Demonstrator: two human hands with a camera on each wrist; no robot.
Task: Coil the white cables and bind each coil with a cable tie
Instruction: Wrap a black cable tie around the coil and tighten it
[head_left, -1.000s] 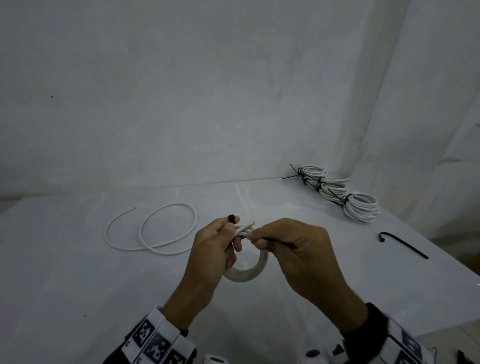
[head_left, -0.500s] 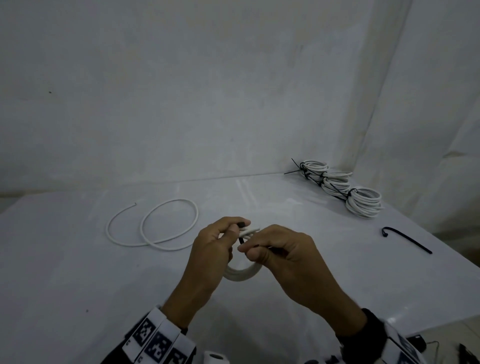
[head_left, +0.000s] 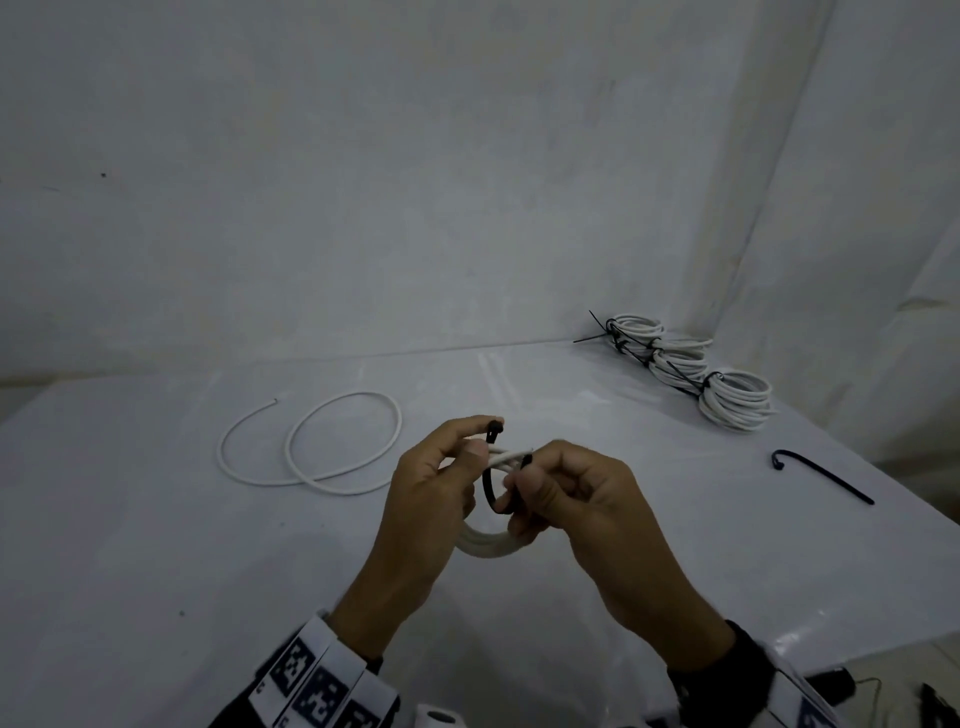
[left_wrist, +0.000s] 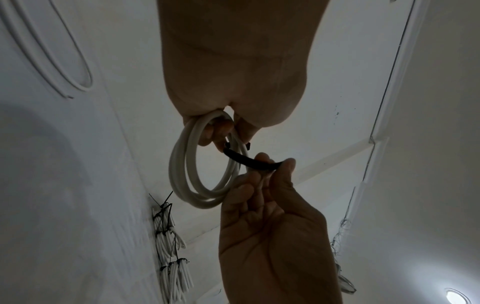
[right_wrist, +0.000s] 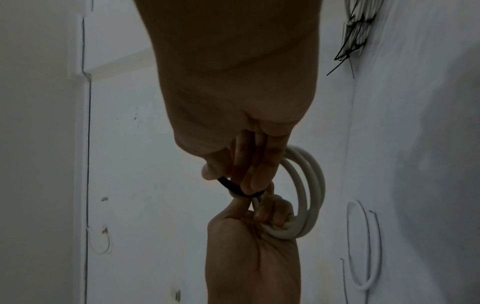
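Note:
A small coil of white cable (head_left: 488, 544) (left_wrist: 182, 164) (right_wrist: 309, 185) hangs above the table between both hands. My left hand (head_left: 441, 478) grips the top of the coil and pinches the head of a black cable tie (head_left: 488, 483) between thumb and forefinger. The tie (left_wrist: 246, 161) (right_wrist: 231, 186) bends in a loop under the coil's strands. My right hand (head_left: 550, 488) pinches the tie's tail end next to the left thumb. A loose, uncoiled white cable (head_left: 311, 441) lies on the table to the left.
Three bound white coils (head_left: 691, 364) with black ties sit in a row at the back right of the white table (head_left: 156, 545). A spare black cable tie (head_left: 821, 475) lies near the right edge. White walls stand behind and to the right.
The tie's tail has come round under the coil and now forms an open loop. The right hand has moved its pinch up toward the tie's head. The view has shifted slightly.

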